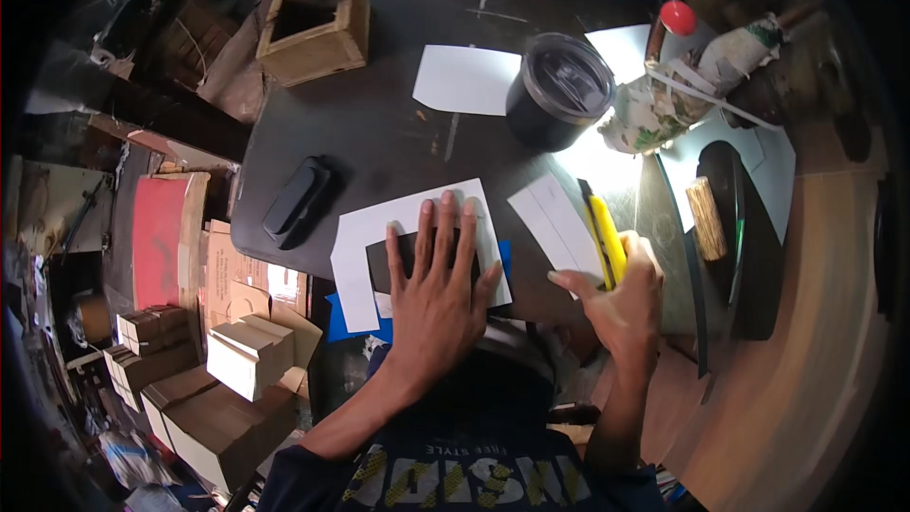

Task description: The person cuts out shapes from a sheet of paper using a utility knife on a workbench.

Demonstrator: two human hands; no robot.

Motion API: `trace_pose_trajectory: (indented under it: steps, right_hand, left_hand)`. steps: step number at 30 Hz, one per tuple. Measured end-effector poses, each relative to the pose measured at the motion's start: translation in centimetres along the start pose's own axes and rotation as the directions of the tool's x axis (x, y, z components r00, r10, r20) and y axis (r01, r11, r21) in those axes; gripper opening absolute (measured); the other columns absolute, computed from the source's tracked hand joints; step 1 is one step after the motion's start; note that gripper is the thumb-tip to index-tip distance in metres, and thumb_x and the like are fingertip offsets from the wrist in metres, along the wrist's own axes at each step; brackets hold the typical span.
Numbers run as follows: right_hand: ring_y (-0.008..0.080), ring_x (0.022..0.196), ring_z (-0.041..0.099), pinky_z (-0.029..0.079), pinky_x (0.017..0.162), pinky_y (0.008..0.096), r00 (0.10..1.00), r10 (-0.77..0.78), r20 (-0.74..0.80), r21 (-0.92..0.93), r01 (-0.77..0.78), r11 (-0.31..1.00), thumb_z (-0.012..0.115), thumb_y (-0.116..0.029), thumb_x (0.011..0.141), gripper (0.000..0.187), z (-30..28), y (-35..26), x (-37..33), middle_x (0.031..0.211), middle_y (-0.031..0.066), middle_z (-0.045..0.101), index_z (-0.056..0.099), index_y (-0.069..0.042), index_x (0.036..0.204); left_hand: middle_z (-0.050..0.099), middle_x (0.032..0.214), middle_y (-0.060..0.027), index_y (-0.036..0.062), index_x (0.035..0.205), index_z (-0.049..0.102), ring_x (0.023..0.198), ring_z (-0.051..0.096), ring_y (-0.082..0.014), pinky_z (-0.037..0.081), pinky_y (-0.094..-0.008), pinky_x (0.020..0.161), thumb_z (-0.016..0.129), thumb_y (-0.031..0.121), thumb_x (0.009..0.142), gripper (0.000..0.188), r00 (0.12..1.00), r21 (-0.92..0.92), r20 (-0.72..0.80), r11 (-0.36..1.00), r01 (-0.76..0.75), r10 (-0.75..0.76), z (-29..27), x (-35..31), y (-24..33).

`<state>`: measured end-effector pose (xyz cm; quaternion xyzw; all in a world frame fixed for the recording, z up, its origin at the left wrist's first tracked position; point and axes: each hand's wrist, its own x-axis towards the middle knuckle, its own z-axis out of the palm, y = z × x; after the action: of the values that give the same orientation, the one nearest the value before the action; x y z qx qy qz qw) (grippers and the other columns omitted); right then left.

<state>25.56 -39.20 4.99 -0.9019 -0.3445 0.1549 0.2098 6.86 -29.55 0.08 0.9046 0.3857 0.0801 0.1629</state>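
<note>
My left hand (434,289) lies flat with fingers stretched out on a white card (353,256) that has a rectangular opening in it. Dark tabletop shows through that opening, partly covered by my fingers. A blue sheet (339,322) sticks out from under the card at the table's near edge. In my right hand (627,301) is a yellow utility knife (609,239), gripped upright with its tip pointing away from me. The thumb reaches over the near end of a narrow white card strip (548,218), which has a line along it.
A dark lidded tumbler (545,109) stands beyond the strip. A wrapped lamp-like object (697,81) lights the right side. A wooden box (358,24), a black case (297,201), white card (464,81) and a short wooden piece (704,218) sit around. Cardboard boxes (223,422) are lower left.
</note>
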Motion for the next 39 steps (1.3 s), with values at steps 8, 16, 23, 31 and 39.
trace_pose_trajectory:
  steps: [8,16,23,31,39]
  right_hand:
    - [0.0234,0.07,0.074,0.058,0.066,0.039,0.972,-0.23,0.052,0.663,0.138,0.736,0.088,-0.031,0.083,0.045,-0.4,-6.5,-4.9,0.083,0.0152,0.074,0.067,0.002,0.105]
    - [0.0353,0.062,0.071,0.052,0.056,0.0438,0.982,-0.117,0.149,0.372,0.054,0.926,0.057,-0.023,0.106,0.022,-0.2,-4.8,-3.6,0.065,0.0178,0.062,0.057,-0.001,0.104]
    - [0.046,0.075,0.072,0.057,0.069,0.054,0.947,-0.13,0.294,-0.116,0.17,0.979,0.052,-0.023,0.107,0.023,0.7,-4.3,-2.7,0.08,0.025,0.071,0.05,0.0,0.106]
    - [0.0438,0.082,0.074,0.058,0.078,0.0531,0.889,0.039,0.456,-0.283,0.104,0.953,0.055,-0.019,0.105,0.021,-0.3,-6.5,-3.4,0.082,0.0268,0.072,0.048,0.0,0.112]
    - [0.0438,0.073,0.073,0.059,0.066,0.051,0.857,0.13,0.499,-0.358,0.067,0.931,0.057,-0.023,0.104,0.025,-2.0,-4.3,-8.2,0.072,0.0235,0.07,0.048,-0.002,0.114]
  left_hand:
    - [0.031,0.167,-0.016,0.0079,0.161,0.035,0.157,0.024,-0.0346,0.01,-0.0609,0.126,0.056,0.036,0.101,0.07,0.951,-0.274,-0.236,0.926,-0.262,0.199,1.4,-1.0,-1.2]
    - [0.029,0.168,-0.0167,0.0072,0.161,0.033,0.158,0.021,-0.0339,0.006,-0.0586,0.127,0.045,0.039,0.107,0.064,0.996,0.017,-0.087,1.0,0.011,-0.009,0.8,1.9,1.1]
    - [0.021,0.171,-0.0188,0.0067,0.164,0.027,0.159,0.015,-0.0361,0.001,-0.0596,0.126,0.043,0.033,0.107,0.064,0.998,0.016,-0.056,1.0,0.011,-0.01,1.1,2.2,1.3]
    - [0.02,0.171,-0.0195,0.0091,0.164,0.027,0.159,0.014,-0.036,0.001,-0.0603,0.126,0.042,0.031,0.107,0.063,0.999,0.044,-0.025,0.999,0.023,-0.022,1.1,2.1,2.0]
    - [0.019,0.17,-0.0216,0.0049,0.163,0.026,0.159,0.015,-0.0375,0.001,-0.0603,0.126,0.045,0.027,0.105,0.065,0.997,0.032,-0.063,0.999,0.035,-0.033,1.1,2.4,2.2]
